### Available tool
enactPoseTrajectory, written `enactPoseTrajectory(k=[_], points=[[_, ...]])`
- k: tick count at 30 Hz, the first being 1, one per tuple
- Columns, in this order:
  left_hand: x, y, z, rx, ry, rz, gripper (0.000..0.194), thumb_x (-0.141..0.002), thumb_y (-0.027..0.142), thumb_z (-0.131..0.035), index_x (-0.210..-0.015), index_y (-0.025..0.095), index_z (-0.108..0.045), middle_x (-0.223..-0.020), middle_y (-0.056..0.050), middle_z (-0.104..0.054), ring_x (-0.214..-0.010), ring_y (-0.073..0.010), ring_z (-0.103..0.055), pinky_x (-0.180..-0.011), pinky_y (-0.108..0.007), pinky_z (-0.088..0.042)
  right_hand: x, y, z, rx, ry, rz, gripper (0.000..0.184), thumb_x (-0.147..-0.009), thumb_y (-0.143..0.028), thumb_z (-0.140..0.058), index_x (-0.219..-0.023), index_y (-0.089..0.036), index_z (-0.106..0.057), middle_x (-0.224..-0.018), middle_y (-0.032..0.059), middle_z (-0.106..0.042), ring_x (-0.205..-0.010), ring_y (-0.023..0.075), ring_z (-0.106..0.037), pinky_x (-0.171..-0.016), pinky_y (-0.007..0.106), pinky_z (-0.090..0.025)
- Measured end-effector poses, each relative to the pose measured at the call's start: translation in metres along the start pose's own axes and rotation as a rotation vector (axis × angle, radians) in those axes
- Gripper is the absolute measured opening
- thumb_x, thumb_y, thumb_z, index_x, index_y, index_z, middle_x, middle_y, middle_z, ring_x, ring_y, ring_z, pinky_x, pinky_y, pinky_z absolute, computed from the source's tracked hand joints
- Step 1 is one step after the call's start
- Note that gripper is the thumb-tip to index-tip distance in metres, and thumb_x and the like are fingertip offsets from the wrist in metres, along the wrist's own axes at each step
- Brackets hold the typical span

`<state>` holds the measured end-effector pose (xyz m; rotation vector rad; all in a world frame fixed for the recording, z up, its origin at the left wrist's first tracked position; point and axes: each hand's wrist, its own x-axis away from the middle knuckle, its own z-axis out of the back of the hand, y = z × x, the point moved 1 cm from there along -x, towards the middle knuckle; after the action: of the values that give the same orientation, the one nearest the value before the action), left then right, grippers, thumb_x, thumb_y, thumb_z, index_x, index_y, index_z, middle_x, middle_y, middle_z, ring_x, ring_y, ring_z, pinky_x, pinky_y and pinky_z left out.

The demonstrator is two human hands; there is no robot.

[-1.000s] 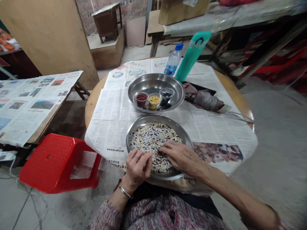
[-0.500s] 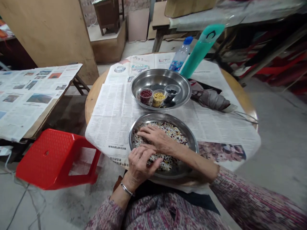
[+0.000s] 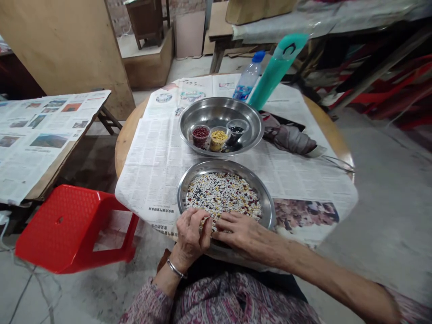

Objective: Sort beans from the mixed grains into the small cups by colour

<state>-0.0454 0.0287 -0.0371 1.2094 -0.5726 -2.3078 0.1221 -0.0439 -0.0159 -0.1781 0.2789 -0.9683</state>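
A steel plate point(image 3: 266, 202) of mixed white, red, yellow and dark beans sits at the near edge of a round table covered with newspaper point(image 3: 158, 157). My left hand point(image 3: 191, 236) rests on the plate's near rim, fingers curled into a loose cup over some beans. My right hand point(image 3: 241, 231) lies beside it on the near part of the bean pile, fingers bent and pressed together, fingertips touching the left hand. Behind, a second steel plate point(image 3: 251, 119) holds three small cups: red beans point(image 3: 200, 133), yellow beans point(image 3: 218, 137), dark beans point(image 3: 235, 131).
A water bottle point(image 3: 247, 83) and a teal bottle point(image 3: 274, 69) stand at the table's far side. A folded grey umbrella point(image 3: 290, 138) lies right of the far plate. A red plastic stool point(image 3: 70, 227) stands at the left, beside a newspaper-covered table point(image 3: 40, 130).
My right hand pulled back from the far left of the bean pile to its near edge, meeting the left hand. The left hand stayed on the near rim. The camera view shifted slightly.
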Motion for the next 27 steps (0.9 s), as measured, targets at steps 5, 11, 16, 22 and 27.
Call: enactPoseTrajectory(k=[5, 11, 16, 22, 27], points=[[0.002, -0.002, -0.001, 0.001, 0.000, -0.012, 0.013, -0.090, 0.011, -0.056, -0.100, 0.018, -0.054, -0.084, -0.005, -0.065, -0.079, -0.0171, -0.063, -0.073, -0.031, -0.053, -0.019, 0.026, -0.009, 0.174, 0.146, -0.125, 0.012, -0.091, -0.019, -0.056, -0.096, -0.021, -0.067, -0.099, 0.0080, -0.063, -0.091, 0.0218, -0.051, -0.077, 0.036, -0.042], [0.001, -0.002, -0.001, -0.006, -0.008, -0.002, 0.013, -0.089, 0.011, -0.057, -0.100, 0.018, -0.053, -0.082, -0.004, -0.064, -0.077, -0.0163, -0.061, -0.073, -0.031, -0.054, -0.010, 0.073, 0.008, 0.252, 0.199, -0.402, 0.023, -0.086, -0.008, -0.052, -0.099, -0.019, -0.068, -0.107, 0.0118, -0.064, -0.097, 0.0244, -0.054, -0.080, 0.037, -0.047], [0.001, -0.001, -0.001, -0.032, -0.026, 0.009, 0.010, -0.091, 0.013, -0.055, -0.099, 0.019, -0.054, -0.081, -0.003, -0.064, -0.076, -0.0163, -0.063, -0.074, -0.032, -0.055, 0.017, 0.059, 0.004, 0.240, 0.231, -0.559, 0.018, -0.091, -0.021, -0.052, -0.104, -0.021, -0.064, -0.100, 0.0094, -0.063, -0.087, 0.0229, -0.059, -0.068, 0.034, -0.049], [0.003, -0.003, -0.002, -0.040, -0.029, 0.004, 0.013, -0.089, 0.013, -0.057, -0.100, 0.019, -0.055, -0.084, -0.004, -0.067, -0.080, -0.0176, -0.065, -0.078, -0.033, -0.055, 0.009, 0.012, -0.017, -0.111, 0.234, -0.472, 0.026, -0.093, -0.022, -0.053, -0.118, -0.023, -0.056, -0.100, 0.0054, -0.060, -0.081, 0.0168, -0.063, -0.070, 0.030, -0.055], [0.002, -0.003, -0.003, -0.049, -0.025, -0.018, 0.013, -0.089, 0.012, -0.056, -0.099, 0.019, -0.055, -0.082, -0.004, -0.067, -0.079, -0.0178, -0.065, -0.075, -0.032, -0.054, -0.036, 0.016, -0.013, -0.092, 0.090, -0.249, 0.016, -0.092, -0.012, -0.052, -0.103, -0.019, -0.061, -0.099, 0.0069, -0.062, -0.092, 0.0191, -0.058, -0.072, 0.031, -0.052]])
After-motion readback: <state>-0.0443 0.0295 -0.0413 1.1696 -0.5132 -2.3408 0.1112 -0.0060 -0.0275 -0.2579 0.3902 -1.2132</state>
